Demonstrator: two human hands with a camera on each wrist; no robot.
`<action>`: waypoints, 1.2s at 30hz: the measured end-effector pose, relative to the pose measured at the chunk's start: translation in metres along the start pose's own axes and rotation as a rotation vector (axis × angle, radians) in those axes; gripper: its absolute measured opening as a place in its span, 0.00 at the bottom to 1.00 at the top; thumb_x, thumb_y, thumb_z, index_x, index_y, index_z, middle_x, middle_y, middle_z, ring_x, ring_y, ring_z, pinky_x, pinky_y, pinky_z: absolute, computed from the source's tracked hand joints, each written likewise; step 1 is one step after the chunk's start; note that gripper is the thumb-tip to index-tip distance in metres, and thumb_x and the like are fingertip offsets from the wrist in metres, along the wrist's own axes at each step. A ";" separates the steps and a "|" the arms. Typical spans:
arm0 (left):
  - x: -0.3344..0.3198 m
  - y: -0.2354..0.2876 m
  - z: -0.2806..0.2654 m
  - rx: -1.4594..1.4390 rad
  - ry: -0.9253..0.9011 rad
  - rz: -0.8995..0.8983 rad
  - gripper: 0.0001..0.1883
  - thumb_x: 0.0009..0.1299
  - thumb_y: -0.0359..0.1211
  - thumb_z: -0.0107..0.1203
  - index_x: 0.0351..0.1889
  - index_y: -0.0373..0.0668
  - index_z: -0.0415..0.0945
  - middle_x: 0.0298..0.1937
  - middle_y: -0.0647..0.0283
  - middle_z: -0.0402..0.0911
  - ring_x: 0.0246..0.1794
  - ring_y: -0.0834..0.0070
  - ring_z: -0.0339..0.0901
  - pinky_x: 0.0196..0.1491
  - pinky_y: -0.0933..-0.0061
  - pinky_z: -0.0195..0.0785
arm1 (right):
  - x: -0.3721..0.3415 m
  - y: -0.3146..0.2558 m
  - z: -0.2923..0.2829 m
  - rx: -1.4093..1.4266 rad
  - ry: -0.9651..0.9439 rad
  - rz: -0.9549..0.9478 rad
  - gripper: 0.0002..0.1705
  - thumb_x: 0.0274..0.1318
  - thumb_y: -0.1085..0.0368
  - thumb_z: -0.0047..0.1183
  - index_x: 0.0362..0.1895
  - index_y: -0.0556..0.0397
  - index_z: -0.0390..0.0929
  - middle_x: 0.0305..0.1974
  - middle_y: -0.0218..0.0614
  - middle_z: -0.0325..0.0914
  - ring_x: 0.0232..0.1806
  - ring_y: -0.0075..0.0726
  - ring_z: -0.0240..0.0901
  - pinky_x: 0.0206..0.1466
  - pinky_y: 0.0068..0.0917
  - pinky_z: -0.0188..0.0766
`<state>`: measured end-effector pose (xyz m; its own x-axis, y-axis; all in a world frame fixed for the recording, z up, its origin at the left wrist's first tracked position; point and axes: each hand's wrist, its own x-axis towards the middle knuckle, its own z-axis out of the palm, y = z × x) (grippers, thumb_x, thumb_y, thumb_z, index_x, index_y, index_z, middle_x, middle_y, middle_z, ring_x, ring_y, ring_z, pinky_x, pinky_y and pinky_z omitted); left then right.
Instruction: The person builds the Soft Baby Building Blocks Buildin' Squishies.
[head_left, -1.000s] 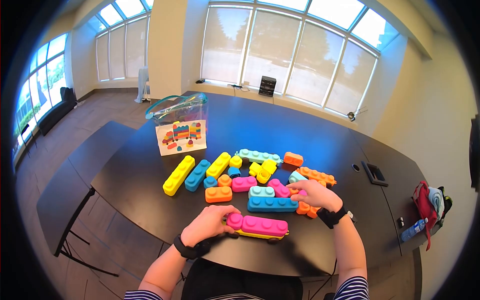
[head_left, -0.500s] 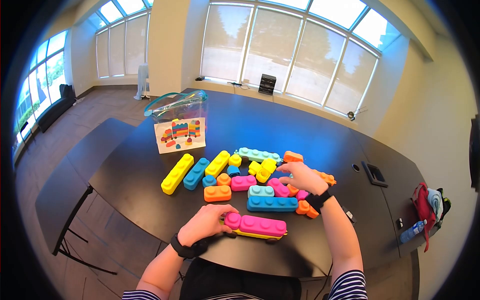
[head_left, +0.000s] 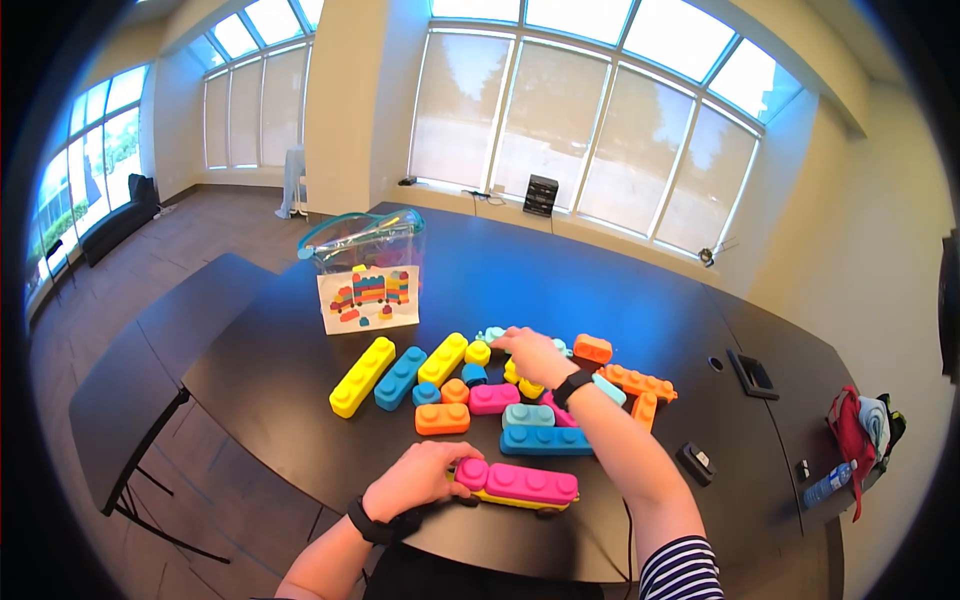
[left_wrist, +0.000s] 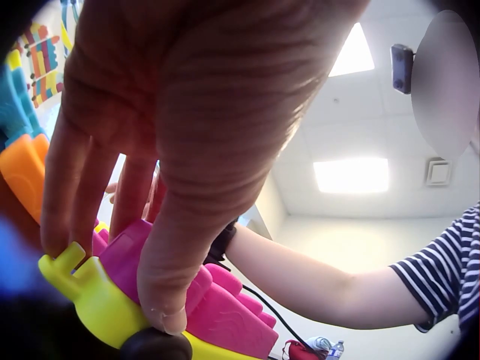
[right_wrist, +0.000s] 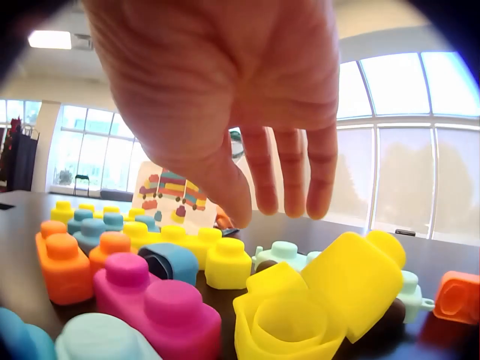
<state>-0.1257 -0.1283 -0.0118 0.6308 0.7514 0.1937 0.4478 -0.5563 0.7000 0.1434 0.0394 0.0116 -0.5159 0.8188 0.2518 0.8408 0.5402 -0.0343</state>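
The left hand (head_left: 418, 478) grips the left end of a yellow wheeled base topped with pink blocks (head_left: 530, 483); in the left wrist view its thumb lies along the pink block (left_wrist: 225, 311) above the yellow base (left_wrist: 105, 307). The right hand (head_left: 535, 358) reaches over the back of the block group, near the light-green wheeled base (head_left: 490, 336). In the right wrist view the right hand (right_wrist: 247, 97) hangs above the blocks, fingers extended downward and holding nothing, with small yellow blocks (right_wrist: 337, 285) and a pink block (right_wrist: 161, 307) below.
Around them lie long yellow (head_left: 362, 378) and blue (head_left: 400, 378) blocks, an orange block (head_left: 442, 419) and an orange base (head_left: 637, 383). A clear bag (head_left: 375, 245) with a picture card (head_left: 370, 300) stands at the back left. A black device (head_left: 697, 463) lies right of the right forearm.
The right hand has moved left and away from the body, from the right side of the blocks to above their back row. The left hand keeps its grip on the pink-topped base.
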 end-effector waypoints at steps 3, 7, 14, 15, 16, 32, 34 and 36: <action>0.001 -0.002 0.001 0.005 -0.015 -0.018 0.28 0.58 0.36 0.79 0.58 0.50 0.84 0.45 0.57 0.89 0.45 0.55 0.86 0.50 0.60 0.80 | 0.024 -0.004 0.021 -0.024 0.016 -0.084 0.32 0.53 0.79 0.58 0.63 0.43 0.82 0.55 0.38 0.79 0.60 0.52 0.76 0.61 0.46 0.79; 0.001 -0.005 0.001 0.017 -0.017 0.004 0.27 0.59 0.37 0.78 0.58 0.50 0.84 0.45 0.58 0.89 0.47 0.53 0.86 0.52 0.58 0.79 | 0.049 -0.003 0.048 -0.073 -0.015 -0.059 0.24 0.53 0.75 0.61 0.56 0.47 0.82 0.52 0.42 0.80 0.59 0.53 0.77 0.61 0.47 0.79; 0.000 -0.001 -0.002 -0.004 -0.010 -0.006 0.27 0.59 0.36 0.78 0.57 0.50 0.84 0.45 0.57 0.89 0.47 0.53 0.86 0.51 0.58 0.79 | 0.055 0.005 0.068 0.106 0.015 0.008 0.18 0.55 0.76 0.57 0.51 0.51 0.79 0.49 0.50 0.78 0.55 0.64 0.78 0.57 0.55 0.78; 0.000 -0.001 0.000 -0.007 0.004 0.006 0.27 0.58 0.35 0.78 0.57 0.49 0.84 0.45 0.57 0.89 0.46 0.53 0.86 0.50 0.59 0.79 | 0.051 0.005 0.063 0.149 0.048 0.029 0.19 0.54 0.76 0.59 0.51 0.48 0.79 0.49 0.50 0.77 0.54 0.64 0.79 0.57 0.54 0.78; 0.000 -0.001 0.000 -0.005 0.006 0.006 0.27 0.58 0.35 0.78 0.57 0.49 0.84 0.45 0.57 0.89 0.46 0.53 0.86 0.50 0.59 0.79 | 0.047 0.003 0.051 0.175 0.093 0.020 0.20 0.53 0.74 0.61 0.51 0.47 0.80 0.48 0.49 0.76 0.53 0.63 0.79 0.57 0.53 0.78; 0.002 -0.011 0.002 -0.092 -0.041 -0.107 0.33 0.54 0.39 0.82 0.58 0.41 0.83 0.51 0.54 0.90 0.55 0.58 0.88 0.58 0.59 0.79 | -0.110 -0.121 -0.074 0.585 -0.231 -0.180 0.24 0.54 0.66 0.69 0.56 0.51 0.82 0.53 0.38 0.80 0.55 0.41 0.79 0.57 0.35 0.80; 0.002 -0.010 0.004 -0.101 -0.036 -0.093 0.32 0.54 0.38 0.82 0.57 0.40 0.84 0.51 0.54 0.90 0.54 0.58 0.88 0.58 0.60 0.80 | -0.113 -0.122 -0.061 0.588 -0.181 -0.230 0.24 0.54 0.65 0.69 0.56 0.52 0.82 0.53 0.39 0.80 0.55 0.44 0.80 0.59 0.36 0.79; 0.002 -0.009 0.004 -0.090 -0.042 -0.120 0.31 0.55 0.37 0.81 0.57 0.41 0.84 0.50 0.55 0.91 0.54 0.59 0.88 0.58 0.60 0.80 | -0.115 -0.122 -0.055 0.614 -0.170 -0.237 0.24 0.53 0.66 0.69 0.56 0.51 0.82 0.54 0.39 0.80 0.57 0.49 0.80 0.62 0.39 0.77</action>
<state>-0.1259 -0.1234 -0.0203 0.6025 0.7944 0.0771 0.4641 -0.4274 0.7758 0.1091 -0.1314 0.0403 -0.7357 0.6565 0.1666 0.4817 0.6800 -0.5527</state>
